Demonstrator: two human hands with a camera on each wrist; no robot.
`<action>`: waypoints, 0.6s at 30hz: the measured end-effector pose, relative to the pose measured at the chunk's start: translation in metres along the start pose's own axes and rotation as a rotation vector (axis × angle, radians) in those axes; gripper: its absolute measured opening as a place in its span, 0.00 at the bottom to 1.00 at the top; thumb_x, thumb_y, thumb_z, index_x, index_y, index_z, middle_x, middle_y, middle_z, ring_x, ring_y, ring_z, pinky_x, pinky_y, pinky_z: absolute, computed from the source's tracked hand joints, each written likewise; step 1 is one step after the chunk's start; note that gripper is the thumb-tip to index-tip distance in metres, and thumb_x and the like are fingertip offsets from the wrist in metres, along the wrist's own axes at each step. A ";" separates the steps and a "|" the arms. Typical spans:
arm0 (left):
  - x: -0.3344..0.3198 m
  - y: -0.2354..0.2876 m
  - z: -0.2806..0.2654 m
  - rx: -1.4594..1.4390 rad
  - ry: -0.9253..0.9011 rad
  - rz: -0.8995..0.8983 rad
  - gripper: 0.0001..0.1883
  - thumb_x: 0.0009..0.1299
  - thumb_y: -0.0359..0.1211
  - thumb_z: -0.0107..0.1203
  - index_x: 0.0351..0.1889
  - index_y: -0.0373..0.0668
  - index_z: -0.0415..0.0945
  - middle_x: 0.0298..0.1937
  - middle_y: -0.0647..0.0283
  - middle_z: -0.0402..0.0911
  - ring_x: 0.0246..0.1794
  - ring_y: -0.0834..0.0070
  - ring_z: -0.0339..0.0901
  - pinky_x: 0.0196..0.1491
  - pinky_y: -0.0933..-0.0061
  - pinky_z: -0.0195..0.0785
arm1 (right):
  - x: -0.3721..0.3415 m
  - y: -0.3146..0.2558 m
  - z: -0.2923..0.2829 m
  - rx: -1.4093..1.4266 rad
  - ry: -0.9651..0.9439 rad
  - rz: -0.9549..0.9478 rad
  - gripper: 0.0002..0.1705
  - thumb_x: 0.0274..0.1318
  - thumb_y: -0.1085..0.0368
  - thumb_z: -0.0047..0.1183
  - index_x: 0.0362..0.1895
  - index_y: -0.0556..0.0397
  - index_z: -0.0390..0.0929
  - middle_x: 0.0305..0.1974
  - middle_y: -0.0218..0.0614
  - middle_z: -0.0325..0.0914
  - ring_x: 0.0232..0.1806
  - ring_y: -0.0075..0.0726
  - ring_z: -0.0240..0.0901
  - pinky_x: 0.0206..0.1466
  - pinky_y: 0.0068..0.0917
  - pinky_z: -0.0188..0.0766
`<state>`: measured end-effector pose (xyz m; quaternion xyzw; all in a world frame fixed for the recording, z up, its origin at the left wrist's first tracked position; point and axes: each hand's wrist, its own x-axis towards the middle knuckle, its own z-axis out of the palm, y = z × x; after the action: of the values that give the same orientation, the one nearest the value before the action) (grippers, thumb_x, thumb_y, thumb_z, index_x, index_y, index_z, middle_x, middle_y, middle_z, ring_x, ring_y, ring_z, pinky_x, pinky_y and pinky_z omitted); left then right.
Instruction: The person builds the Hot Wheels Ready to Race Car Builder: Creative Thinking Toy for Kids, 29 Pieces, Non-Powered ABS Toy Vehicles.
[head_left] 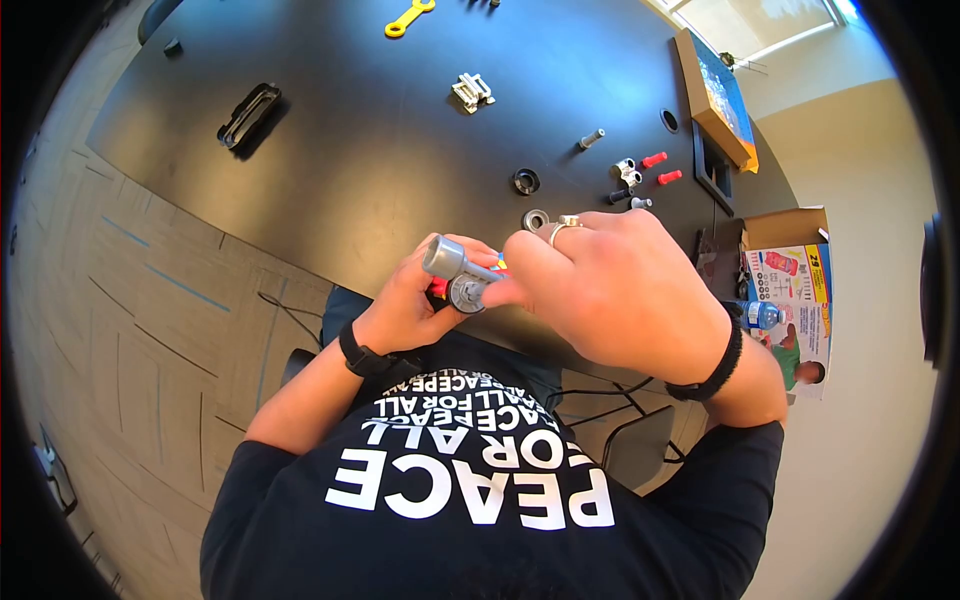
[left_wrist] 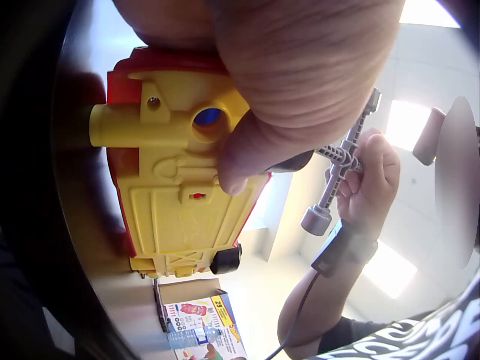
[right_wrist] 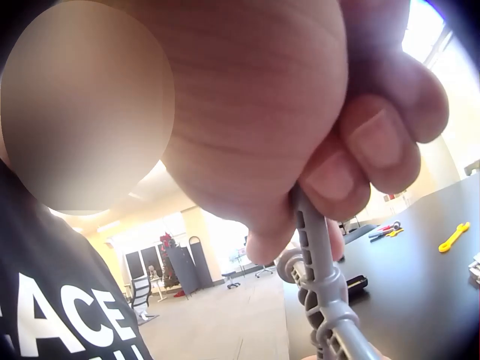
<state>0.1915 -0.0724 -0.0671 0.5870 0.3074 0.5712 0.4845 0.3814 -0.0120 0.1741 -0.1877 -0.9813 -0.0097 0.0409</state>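
Observation:
My left hand point(head_left: 405, 310) holds a red and yellow toy body point(left_wrist: 180, 180), its yellow underside facing the left wrist camera. The left thumb presses on that underside beside a round hole. My right hand point(head_left: 600, 285) grips a grey cross-shaped tool point(left_wrist: 337, 161) by one arm, fingers curled round it. One end of the tool meets a dark wheel point(head_left: 466, 293) at the side of the toy; the exact contact is hidden. In the right wrist view the grey shaft point(right_wrist: 315, 255) comes out from under the curled fingers.
On the dark table point(head_left: 380, 130) lie a yellow wrench point(head_left: 409, 18), a black frame point(head_left: 248, 118), a metallic-looking part point(head_left: 472, 92), two black rings, and red and grey pegs. An open tray point(head_left: 715, 100) and a printed box point(head_left: 795, 300) stand at right.

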 end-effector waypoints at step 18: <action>0.018 0.048 -0.029 0.804 -0.096 0.153 0.25 0.62 0.24 0.73 0.59 0.43 0.89 0.65 0.59 0.91 0.65 0.51 0.81 0.68 0.53 0.76 | -0.267 0.067 0.128 0.683 0.804 1.189 0.13 0.87 0.68 0.57 0.62 0.63 0.89 0.41 0.25 0.77 0.36 0.19 0.71 0.42 0.21 0.71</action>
<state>0.1574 -0.0657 -0.0200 0.7767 0.4385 0.4119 0.1867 0.6432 -0.0437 0.0244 -0.6394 -0.5755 0.2481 0.4455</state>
